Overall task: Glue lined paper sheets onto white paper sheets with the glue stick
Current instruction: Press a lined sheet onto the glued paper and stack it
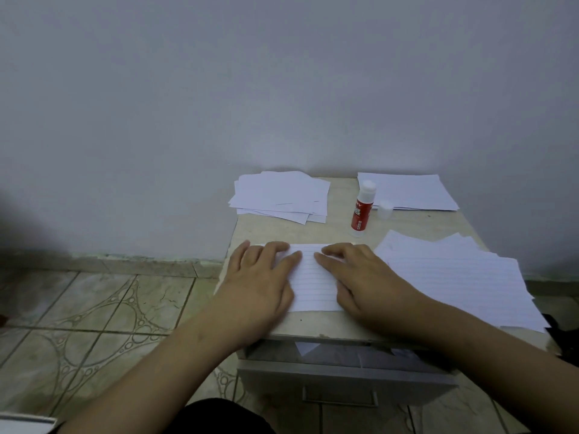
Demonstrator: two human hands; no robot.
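Item: lined sheet (pixel 313 277), lower centre of frame, flat on small table (pixel 338 227). White sheet presumably under it; can't tell, hidden.

Left hand (pixel 260 277): palm down on sheet's left part, fingers straight, close together, pressing.

Right hand (pixel 360 277): palm down on right part, fingers a bit bent at tips, loosely together, pressing. Neither hand holds anything.

Glue stick (pixel 360 208): upright, uncapped, centre-right, just above the sheet. Cap (pixel 384 208) just right of it.

Stacks: paper pile (pixel 279 195) upper centre; 2nd pile (pixel 410 191) upper right; lined pile (pixel 463 283) right, near right wrist.

Step, by judgement: smoothing glued sheet down. To do well: press from middle outwards w/ flat fingers, run along edges & corners, keep one hand still as anchor so sheet won't skew. Recap glue soon, else it may dry.
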